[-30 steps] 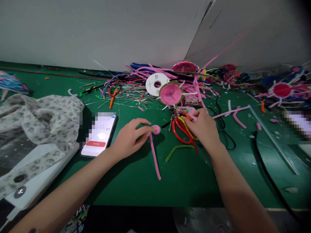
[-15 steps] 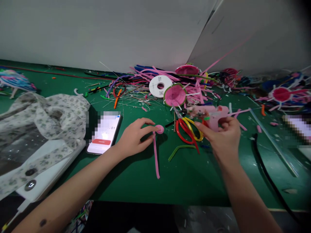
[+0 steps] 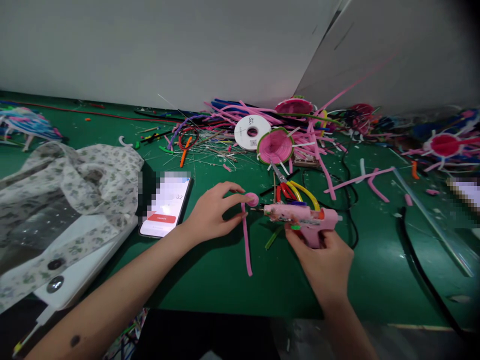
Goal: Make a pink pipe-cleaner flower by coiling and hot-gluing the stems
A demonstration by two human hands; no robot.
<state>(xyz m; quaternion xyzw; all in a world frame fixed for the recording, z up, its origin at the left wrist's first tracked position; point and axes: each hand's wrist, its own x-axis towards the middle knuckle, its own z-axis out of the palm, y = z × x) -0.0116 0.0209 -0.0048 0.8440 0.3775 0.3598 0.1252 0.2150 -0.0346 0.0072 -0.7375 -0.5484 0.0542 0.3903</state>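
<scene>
My left hand (image 3: 217,212) is closed on a small pink coil (image 3: 252,200), with a finger on its top and others at its left side. A loose pink strip (image 3: 247,245) runs down from the coil toward the table's front. My right hand (image 3: 324,260) grips the handle of a pink glue gun (image 3: 300,215). The gun's nozzle points left, a short way right of the coil. Behind the gun lie scissors with red and yellow handles (image 3: 305,192), partly hidden by it. A short green strip (image 3: 273,238) lies under the gun's front.
A lit phone (image 3: 167,205) and a floral cloth (image 3: 93,175) lie at the left. Behind are a white spool (image 3: 245,131), a round pink piece (image 3: 275,146) and heaped pink strips. A black cable (image 3: 416,265) and a clear rod (image 3: 435,222) lie at the right.
My right hand has brought the glue gun down and left, so its nozzle is now close to the coil. The left hand keeps its hold on the coil.
</scene>
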